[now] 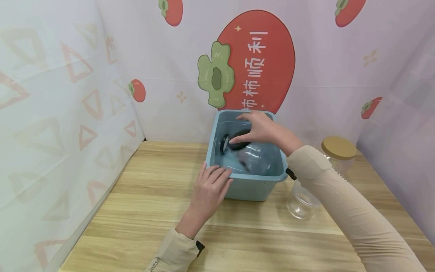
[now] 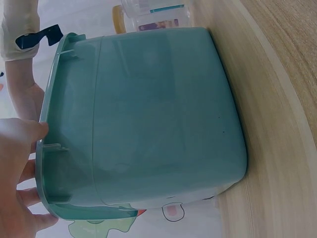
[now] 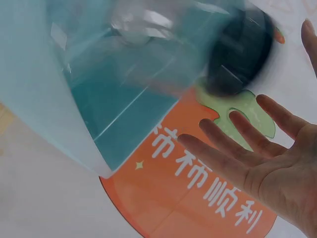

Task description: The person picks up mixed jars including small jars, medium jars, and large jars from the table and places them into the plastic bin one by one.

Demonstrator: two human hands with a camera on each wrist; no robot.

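Observation:
A light-blue plastic bin (image 1: 246, 187) stands on the table, with its far end near the backdrop. My left hand (image 1: 210, 189) grips the bin's near-left rim, the thumb on the outer side and the fingers over the edge. Inside the bin lies a clear jar (image 1: 255, 156), blurred, with a black lid (image 3: 240, 52). A second black-rimmed round piece (image 1: 224, 143) sits by the bin's left wall. My right hand (image 1: 259, 128) hovers over the bin with fingers spread. In the right wrist view, those fingers are apart from the black lid.
To the right of the bin stands a clear jar with a tan lid (image 1: 339, 147), partly hidden by the right sleeve. Another clear container (image 1: 302, 204) is in front of it. A printed cloth backdrop (image 1: 170, 113) rises behind the wooden table (image 1: 153, 211).

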